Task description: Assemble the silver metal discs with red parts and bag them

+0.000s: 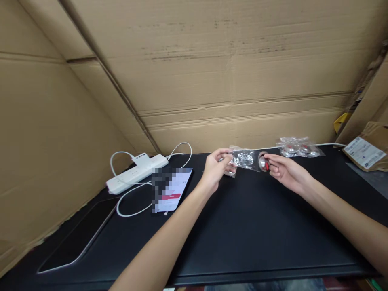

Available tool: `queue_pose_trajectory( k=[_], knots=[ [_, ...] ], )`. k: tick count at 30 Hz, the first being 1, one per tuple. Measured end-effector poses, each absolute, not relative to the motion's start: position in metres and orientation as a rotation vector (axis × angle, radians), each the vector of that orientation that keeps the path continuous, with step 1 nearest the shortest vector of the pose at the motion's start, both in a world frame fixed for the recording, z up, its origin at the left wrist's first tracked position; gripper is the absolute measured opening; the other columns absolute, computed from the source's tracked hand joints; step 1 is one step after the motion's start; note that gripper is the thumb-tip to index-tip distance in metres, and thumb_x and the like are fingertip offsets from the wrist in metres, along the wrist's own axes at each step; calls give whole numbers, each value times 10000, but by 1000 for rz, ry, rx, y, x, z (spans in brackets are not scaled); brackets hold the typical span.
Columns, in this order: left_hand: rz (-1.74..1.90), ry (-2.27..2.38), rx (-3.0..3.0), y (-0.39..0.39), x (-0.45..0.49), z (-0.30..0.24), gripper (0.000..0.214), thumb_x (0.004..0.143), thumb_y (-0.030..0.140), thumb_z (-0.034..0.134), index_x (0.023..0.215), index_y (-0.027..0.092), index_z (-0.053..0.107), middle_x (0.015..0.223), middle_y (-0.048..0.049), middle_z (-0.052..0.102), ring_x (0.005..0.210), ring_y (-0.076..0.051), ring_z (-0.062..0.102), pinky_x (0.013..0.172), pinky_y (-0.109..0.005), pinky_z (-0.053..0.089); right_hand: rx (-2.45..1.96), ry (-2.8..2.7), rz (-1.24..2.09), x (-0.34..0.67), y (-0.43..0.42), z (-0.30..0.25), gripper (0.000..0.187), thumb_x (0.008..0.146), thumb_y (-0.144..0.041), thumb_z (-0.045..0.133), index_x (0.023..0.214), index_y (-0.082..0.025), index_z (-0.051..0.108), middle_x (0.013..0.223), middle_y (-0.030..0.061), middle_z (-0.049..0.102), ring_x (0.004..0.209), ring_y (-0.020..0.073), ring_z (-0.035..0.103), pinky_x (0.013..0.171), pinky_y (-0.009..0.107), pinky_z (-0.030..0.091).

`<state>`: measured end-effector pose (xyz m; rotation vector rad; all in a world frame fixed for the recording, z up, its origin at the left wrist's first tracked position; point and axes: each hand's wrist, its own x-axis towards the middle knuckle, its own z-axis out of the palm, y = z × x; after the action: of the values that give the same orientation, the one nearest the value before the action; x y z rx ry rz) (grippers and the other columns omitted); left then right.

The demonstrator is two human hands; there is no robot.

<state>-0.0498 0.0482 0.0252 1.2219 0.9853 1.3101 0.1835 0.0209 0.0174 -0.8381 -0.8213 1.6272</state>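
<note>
Above the black tabletop, my left hand (218, 166) pinches a clear plastic bag (247, 159) by its left end. At the bag's right end, my right hand (286, 171) grips a round silvery metal piece with a red part (263, 163) between thumb and fingers. Whether that piece is inside the bag or just outside its mouth I cannot tell. Partly hidden behind my left hand lies another bit of clear wrapping (230, 173). Beyond my right hand, similar silver-and-red round pieces (298, 148) rest in clear bags on the table.
At the left are a white power strip (138, 174) with looped white cables, a phone with a lit screen (178, 190) and a dark tablet-like slab (80, 234). A brown package with a white label (365, 151) stands at the right. Cardboard walls (230, 81) enclose the table's back and sides.
</note>
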Motion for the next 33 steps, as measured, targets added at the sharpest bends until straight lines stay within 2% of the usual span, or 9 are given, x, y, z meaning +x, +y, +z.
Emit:
queue_pose_trajectory(
  k=[3, 9, 12, 16, 18, 21, 23, 26, 33],
  knots=[
    [1373, 1085, 1218, 61, -64, 25, 157, 789, 146, 645, 944, 123, 639, 803, -43, 651, 564, -124, 645, 523, -268, 578, -850, -770, 1570, 186, 25, 13, 151, 724, -98, 776, 859, -130, 716, 686, -2, 599, 512, 37, 447, 453, 132, 406],
    [1391, 1642, 1455, 86, -94, 15, 255, 822, 167, 557, 1065, 139, 630, 909, -72, 706, 589, -153, 675, 590, -301, 572, -961, -786, 1515, 182, 25, 5, 201, 682, -103, 787, 848, -126, 677, 690, 21, 618, 480, 31, 420, 391, 147, 303],
    [1368, 1791, 1554, 89, -102, 10, 193, 760, 182, 621, 936, 132, 679, 864, -96, 711, 785, -245, 699, 823, -401, 551, -983, -840, 1536, 178, 22, 5, 217, 693, -146, 788, 880, -125, 679, 681, 28, 623, 462, 29, 384, 386, 160, 271],
    [1319, 1993, 1874, 85, -104, 11, 220, 758, 234, 637, 934, 118, 700, 1036, -171, 671, 1130, -352, 579, 1051, -492, 397, -1022, -863, 1538, 173, 20, 5, 234, 669, -160, 800, 862, -126, 673, 651, 18, 609, 439, 23, 351, 380, 169, 230],
    [1300, 2052, 2097, 79, -99, 15, 246, 797, 270, 613, 971, 119, 701, 1084, -177, 641, 1166, -358, 541, 1048, -498, 396, -1037, -869, 1513, 171, 19, 4, 225, 664, -168, 800, 836, -135, 660, 645, 10, 606, 431, 21, 349, 379, 170, 230],
    [1346, 1797, 2205, 66, -83, 23, 204, 866, 289, 561, 922, 144, 694, 996, -126, 662, 1021, -297, 614, 971, -474, 469, -1067, -936, 1434, 168, 16, 4, 217, 681, -207, 793, 816, -155, 631, 617, -8, 599, 420, 31, 377, 377, 173, 246],
    [1255, 1435, 2101, 53, -67, 26, 223, 906, 329, 546, 955, 155, 677, 920, -86, 687, 845, -232, 666, 828, -410, 549, -1089, -1041, 1363, 164, 12, 5, 221, 706, -245, 781, 829, -164, 617, 591, -21, 592, 406, 39, 400, 373, 173, 260],
    [1029, 999, 1859, 33, -40, 21, 295, 912, 391, 576, 1073, 151, 634, 913, -79, 677, 748, -198, 685, 638, -334, 590, -1081, -1198, 1303, 157, 7, 6, 245, 740, -311, 763, 857, -172, 599, 624, -26, 607, 385, 42, 427, 361, 173, 292],
    [993, 749, 1427, 20, -18, 6, 312, 791, 345, 760, 980, 121, 653, 982, -73, 642, 733, -174, 707, 708, -377, 633, -1126, -1522, 951, 145, -6, 3, 204, 858, -372, 648, 923, -210, 541, 818, -3, 630, 408, 82, 559, 364, 207, 381]
  ],
)
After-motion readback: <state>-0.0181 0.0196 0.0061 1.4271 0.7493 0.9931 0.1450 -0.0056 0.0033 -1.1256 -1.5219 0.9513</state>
